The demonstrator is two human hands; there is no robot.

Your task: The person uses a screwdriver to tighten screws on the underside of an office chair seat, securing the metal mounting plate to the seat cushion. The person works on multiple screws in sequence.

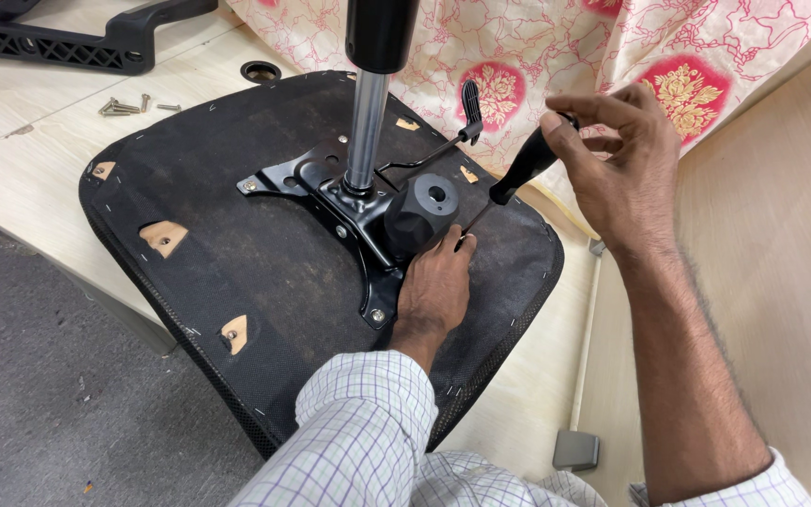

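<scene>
An upside-down office chair seat [237, 272] with black fabric lies on a light wooden table. A black metal mechanism plate [312, 183] is fixed to it, with a chrome gas cylinder [365, 131] rising from it and a black knob [420, 211] at its side. My right hand [621, 164] grips the black handle of a screwdriver [523, 169], whose shaft slants down to the plate's right side. My left hand [436, 282] rests on the seat by the knob, fingers at the screwdriver tip.
Several loose screws [124, 106] lie on the table at the back left, near a black plastic chair part [77, 42]. A pink-and-cream floral cloth [556, 47] covers the back. Grey floor lies to the left, and a round hole [261, 71] is in the tabletop.
</scene>
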